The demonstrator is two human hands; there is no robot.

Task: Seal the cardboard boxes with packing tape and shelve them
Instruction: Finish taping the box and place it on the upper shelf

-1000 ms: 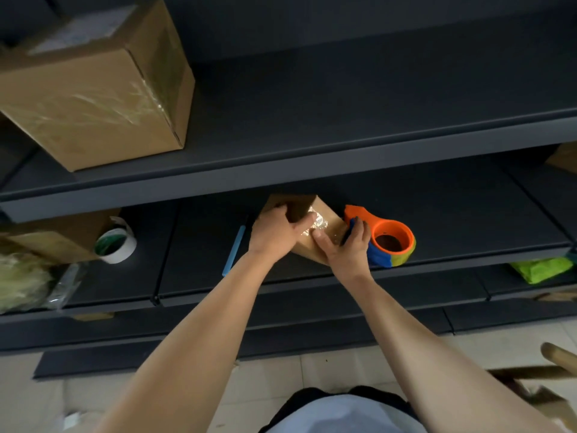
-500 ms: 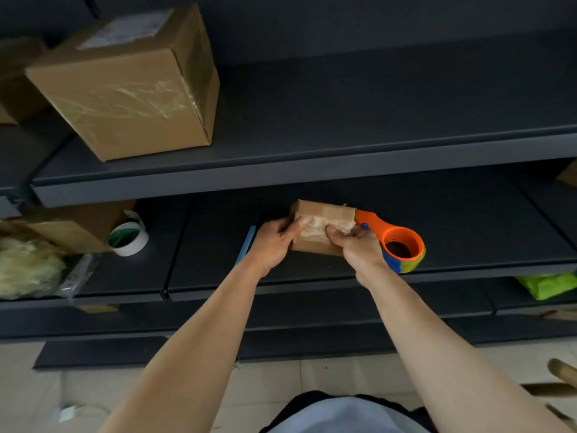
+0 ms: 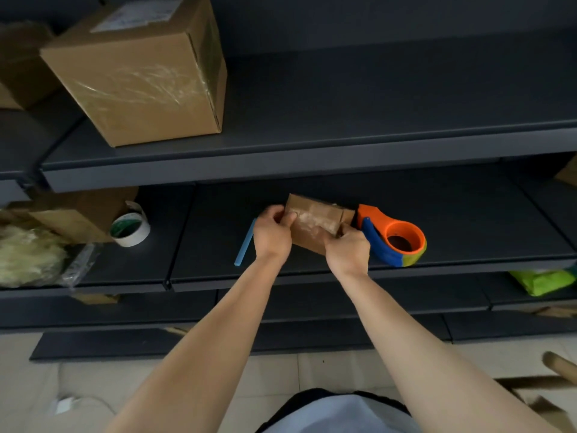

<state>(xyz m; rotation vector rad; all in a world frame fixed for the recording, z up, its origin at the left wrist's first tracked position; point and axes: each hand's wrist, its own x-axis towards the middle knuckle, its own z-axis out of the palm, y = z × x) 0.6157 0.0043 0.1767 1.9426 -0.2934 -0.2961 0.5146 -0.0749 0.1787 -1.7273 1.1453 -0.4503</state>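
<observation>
Small box [image 3: 315, 228], tape [image 3: 312, 215] visible across its top, sits near the middle shelf's [image 3: 452, 264] front edge, gripped at its ends by left hand [image 3: 271, 235] and right hand [image 3: 348, 251]; sealing appears nearly done, shelving remains.

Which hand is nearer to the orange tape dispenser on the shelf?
Right. The right hand grips the small box at its right end, close beside the tape dispenser; the left hand grips the box's left end, the box lying between it and the dispenser.

The person wore a pale grey-white top [image 3: 337, 414] with a dark edge, at bottom centre; left forearm [image 3: 199, 339] and right forearm [image 3: 415, 339] were bare.
</observation>
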